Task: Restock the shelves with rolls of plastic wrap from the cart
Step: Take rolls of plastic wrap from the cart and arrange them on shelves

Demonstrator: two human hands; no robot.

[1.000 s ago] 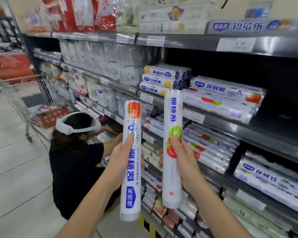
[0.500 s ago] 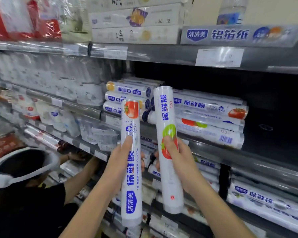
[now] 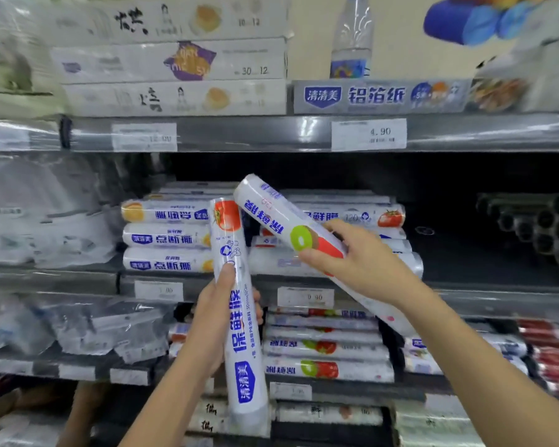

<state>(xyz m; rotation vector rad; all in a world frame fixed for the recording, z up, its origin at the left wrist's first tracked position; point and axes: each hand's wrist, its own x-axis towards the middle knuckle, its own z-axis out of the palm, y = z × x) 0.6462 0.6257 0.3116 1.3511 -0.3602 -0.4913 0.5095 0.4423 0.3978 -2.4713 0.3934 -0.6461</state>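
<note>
Item 1: the upright roll [image 3: 242, 343] of plastic wrap, white with blue lettering and a tomato print at its top end, stands near vertical in front of the shelving. The left hand [image 3: 212, 321] holds it at mid-length. The thumb lies along the front and the fingers [image 3: 257, 301] curl round from behind, closed on the roll.

Item 2: the tilted roll [image 3: 271, 217], printed with a kiwi slice and a red fruit, slopes from upper left to lower right. Its upper end is in front of the stock on the middle shelf [image 3: 497, 300], and its lower end runs down behind the right wrist. The right hand [image 3: 362, 262] grips it near the middle, thumb below and fingers [image 3: 342, 225] wrapped over the top. The upper ends of the two rolls are just beside each other; contact cannot be confirmed.

Middle shelf: a stack of tomato-print rolls [image 3: 352, 216] lies lengthwise behind the tilted roll. A stack of orange-print rolls [image 3: 165, 238] lies to its left. Dark tubes [image 3: 542, 230] are piled at the far right, ends outward.

Shelf below: further rolls of wrap [image 3: 323, 348] lie stacked in layers.

Top shelf: a foil box [image 3: 378, 95] sits at the edge above a price label [image 3: 368, 134] reading 4.90. A clear water bottle [image 3: 352, 40] stands behind the box.
</note>
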